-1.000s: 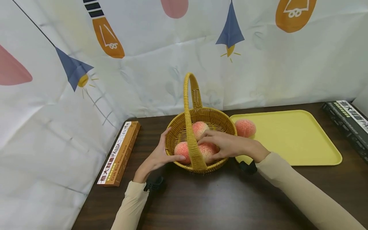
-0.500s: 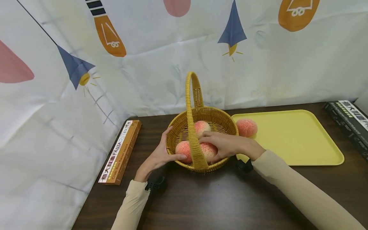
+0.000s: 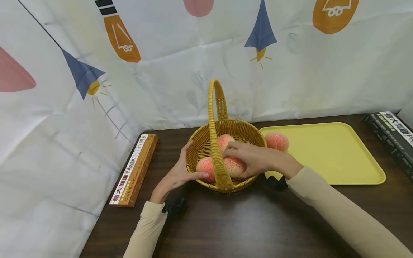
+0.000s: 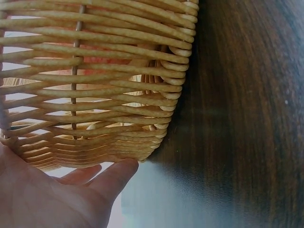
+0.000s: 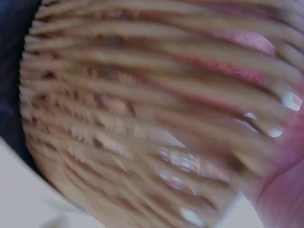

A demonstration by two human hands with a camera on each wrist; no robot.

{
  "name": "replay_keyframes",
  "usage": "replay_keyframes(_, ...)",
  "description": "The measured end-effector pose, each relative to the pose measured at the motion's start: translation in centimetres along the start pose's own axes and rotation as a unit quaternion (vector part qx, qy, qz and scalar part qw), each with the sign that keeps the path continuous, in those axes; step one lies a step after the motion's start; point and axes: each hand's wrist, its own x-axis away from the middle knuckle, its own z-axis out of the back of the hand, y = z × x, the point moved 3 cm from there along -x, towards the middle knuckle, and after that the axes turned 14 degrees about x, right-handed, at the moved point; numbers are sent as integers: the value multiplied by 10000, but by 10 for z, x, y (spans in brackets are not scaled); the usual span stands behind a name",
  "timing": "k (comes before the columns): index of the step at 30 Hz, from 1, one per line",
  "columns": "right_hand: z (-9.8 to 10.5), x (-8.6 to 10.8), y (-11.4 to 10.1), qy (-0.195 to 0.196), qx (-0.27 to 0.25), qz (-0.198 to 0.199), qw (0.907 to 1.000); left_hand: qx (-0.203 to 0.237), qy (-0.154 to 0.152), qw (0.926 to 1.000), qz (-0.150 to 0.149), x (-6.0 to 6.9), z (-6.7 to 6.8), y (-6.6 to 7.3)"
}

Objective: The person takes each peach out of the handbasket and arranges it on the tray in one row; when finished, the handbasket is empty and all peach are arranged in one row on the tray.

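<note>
Head view: I watch the right hand (image 3: 255, 157) pinch 1 peach (image 3: 235, 167), now slightly higher, so handling seems unfinished; the left hand (image 3: 178, 174) grips the wicker basket (image 3: 246, 130).

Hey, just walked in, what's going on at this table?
A person has both hands at a wicker basket. The left hand holds its rim, and the right hand grips a peach inside it. Two more peaches lie in the basket, and a fourth peach sits on the yellow tray beside it. I can't tell whether the gripped one is going in or out.
</note>
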Motion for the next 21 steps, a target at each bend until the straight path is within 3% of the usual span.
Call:
replay_keyframes(5, 33, 23, -3, 595, -23, -34, 9982, 54, -11, 10000, -37, -1, 0, 1)
replay_keyframes(11, 82, 69, 2, 1502, 344, -26, 9881, 230, -128, 9995, -158, -4, -2, 3)
replay_keyframes(16, 111, 109, 16, 1966, 486, -352, 9786, 222, -139, 9996, -112, -3, -2, 1)
replay_keyframes(21, 119, 138, 37, 2138, 415, -958, 9713, 232, -90, 9997, -90, 0, 1, -2)
